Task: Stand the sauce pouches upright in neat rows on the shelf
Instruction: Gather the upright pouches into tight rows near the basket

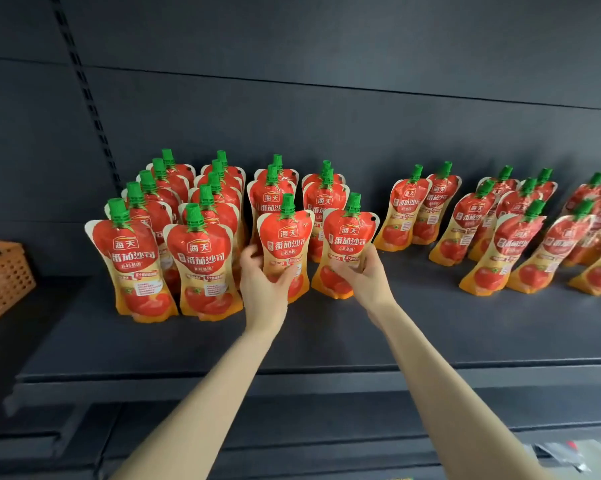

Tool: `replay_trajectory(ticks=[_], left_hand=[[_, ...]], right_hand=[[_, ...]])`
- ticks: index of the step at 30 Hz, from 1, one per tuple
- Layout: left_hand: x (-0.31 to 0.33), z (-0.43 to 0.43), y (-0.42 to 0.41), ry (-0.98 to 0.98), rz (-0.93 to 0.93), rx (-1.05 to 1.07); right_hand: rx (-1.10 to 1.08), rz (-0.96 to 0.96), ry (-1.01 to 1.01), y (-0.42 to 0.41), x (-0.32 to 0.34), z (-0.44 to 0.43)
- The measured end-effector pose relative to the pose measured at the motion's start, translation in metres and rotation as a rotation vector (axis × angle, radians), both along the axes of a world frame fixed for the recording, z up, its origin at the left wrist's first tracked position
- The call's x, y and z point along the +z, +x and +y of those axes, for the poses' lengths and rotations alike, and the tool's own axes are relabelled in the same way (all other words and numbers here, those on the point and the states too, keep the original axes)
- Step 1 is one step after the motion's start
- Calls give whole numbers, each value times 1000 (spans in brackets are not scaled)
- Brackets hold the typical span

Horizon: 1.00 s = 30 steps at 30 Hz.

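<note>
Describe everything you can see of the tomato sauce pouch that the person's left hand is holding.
The tomato sauce pouch is a glossy, flexible-looking pack, red above and orange-yellow below, with tomato pictures, white Chinese lettering and a green cap on its spout. It is upright, label forward, at the front of the third row along the dark shelf. The left hand grips its lower half.
</note>
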<state>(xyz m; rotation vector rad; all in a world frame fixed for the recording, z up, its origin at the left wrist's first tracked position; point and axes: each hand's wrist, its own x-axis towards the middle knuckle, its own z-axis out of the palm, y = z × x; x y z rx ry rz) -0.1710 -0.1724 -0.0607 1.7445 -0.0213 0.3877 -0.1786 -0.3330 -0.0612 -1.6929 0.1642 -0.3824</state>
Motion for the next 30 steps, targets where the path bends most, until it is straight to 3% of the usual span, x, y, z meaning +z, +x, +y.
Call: replay_trajectory(ticks=[13, 19, 30], left_hand=[[-26, -7, 23, 23, -53, 34], [-31, -11, 20, 109, -41, 145], [-30, -18, 37, 187, -13, 169]], right_hand=[[16, -32, 59, 22, -23, 4], [33, -30, -31, 23, -33, 1], [-17, -31, -120, 39, -33, 1]])
